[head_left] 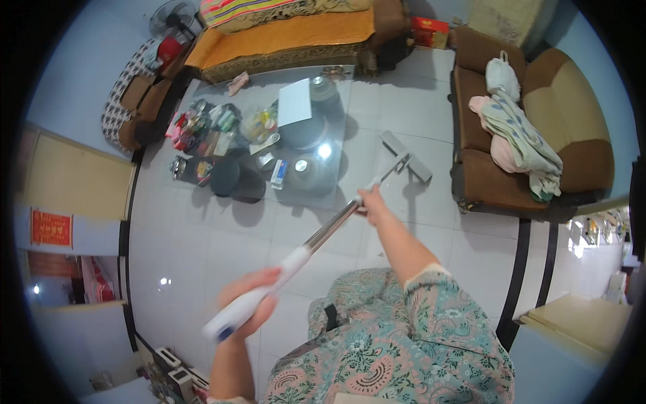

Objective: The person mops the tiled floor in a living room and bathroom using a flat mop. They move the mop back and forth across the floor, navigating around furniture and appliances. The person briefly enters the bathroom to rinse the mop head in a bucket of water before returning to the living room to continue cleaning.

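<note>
Patterned garment point(377, 350): seen closest to the lens, a green and pink paisley top filling the lower middle of the head view.
Floor point(222, 249): pale glossy tiles are spread across the room, crossed by dark border strips at the right and left.
Sofas: an orange-covered sofa point(282, 34) is set along the far wall; a brown sofa point(579, 128) is placed at the right, with folded cloths point(518, 128) heaped on its seat.
Glass table point(336, 182): a low table is stood between the sofas, crowded with lidded pots, packets and a white sheet.
Mop point(323, 232): a flat mop is held slantwise, its metal shaft running from lower left up to a grey rectangular head point(406, 156) laid on the tiles just beside the table's right edge, near the brown sofa's base.
Left hand point(249, 303): closed around the white grip at the shaft's upper end.
Right hand point(372, 202): wrapped about the metal shaft farther down, arm stretched forward.
Step in hand: the floor is judged to be under mopping, the head pushed out at full reach.
Next move: a pull back or sideways sweep appears called for, with the table's edge and sofa base to be cleared.
</note>
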